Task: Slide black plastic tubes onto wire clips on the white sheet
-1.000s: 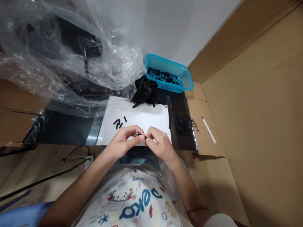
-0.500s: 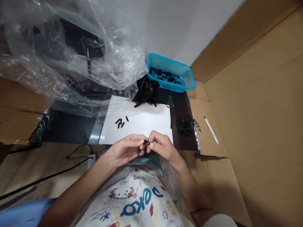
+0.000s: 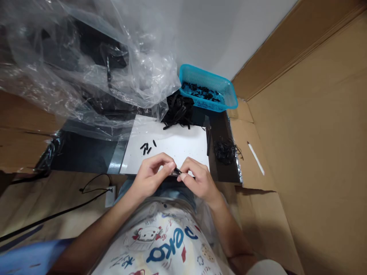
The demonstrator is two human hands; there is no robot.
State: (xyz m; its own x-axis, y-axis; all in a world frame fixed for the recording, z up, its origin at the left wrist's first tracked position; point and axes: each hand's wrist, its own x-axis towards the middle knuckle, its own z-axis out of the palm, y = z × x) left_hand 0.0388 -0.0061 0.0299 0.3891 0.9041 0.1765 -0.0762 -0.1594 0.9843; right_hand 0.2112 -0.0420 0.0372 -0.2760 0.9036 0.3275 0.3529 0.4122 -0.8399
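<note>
Between my two hands is a small black strip-like piece (image 3: 177, 171), partly covered by the fingers. My left hand (image 3: 155, 173) pinches one end of it between thumb and forefinger. The other end is in the pinch of my right hand (image 3: 197, 176). Both hands are above the near edge of a white board (image 3: 172, 147). Several short black pieces (image 3: 146, 148) lie on the board, beyond my left hand. A heap of black strips (image 3: 179, 110) covers the board's far edge.
A blue plastic basket (image 3: 233, 97) with black bits inside stands at the back. To the right lie a tangle of thin black strands (image 3: 225, 151) and a white pen-like stick (image 3: 256, 158). Clear plastic sheeting (image 3: 149, 76) spreads over the left; cardboard (image 3: 315, 107) walls the right.
My left hand has turned and its fingers have curled over toward the right hand. The black piece between the hands now shows at a different angle. The right hand has barely moved.
</note>
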